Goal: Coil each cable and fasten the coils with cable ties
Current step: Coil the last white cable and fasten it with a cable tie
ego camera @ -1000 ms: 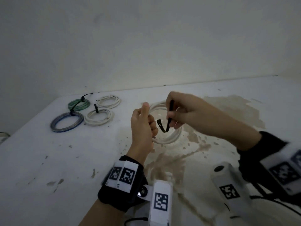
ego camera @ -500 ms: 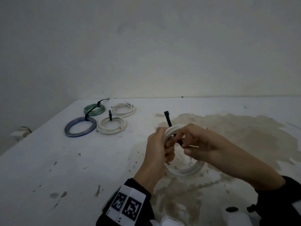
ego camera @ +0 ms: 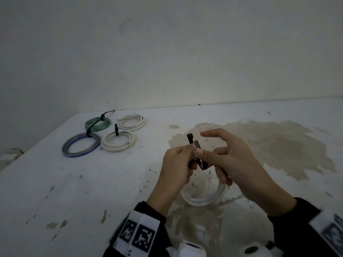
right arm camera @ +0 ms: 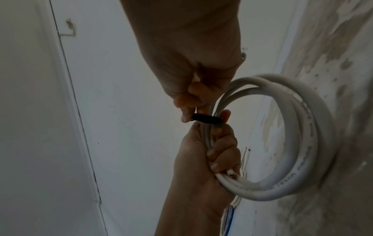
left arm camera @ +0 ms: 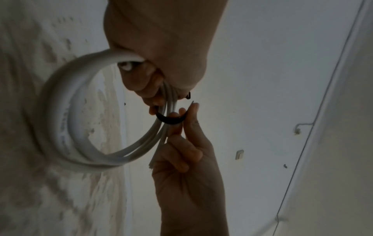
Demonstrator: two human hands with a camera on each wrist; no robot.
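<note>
Both hands are up over the table, working close together above the big brown stain. The left hand has its fingers curled tight round the white cable coil, bunching the strands in its fist; the right wrist view shows that grip clearly, with the coil hanging out to the right as a full loop. The right hand pinches the black cable tie between thumb and a finger, while its index finger stretches out straight and free toward the far side. The tie bends in a U under the bunched strands, and both its ends stick up between the two hands. From the left wrist view the tie curves round the strands just below the left fist, with the right fingertips nipping one end. The ends stand apart, not yet joined.

Over on the far left of the table four coils lie flat in a cluster. The green coil sits farthest, with a black tie whose tail points toward the wall. The blue coil lies nearer, also tied in black. Right of it rests a white tied coil, and beyond that another white coil; whether that one is tied I cannot tell.
</note>
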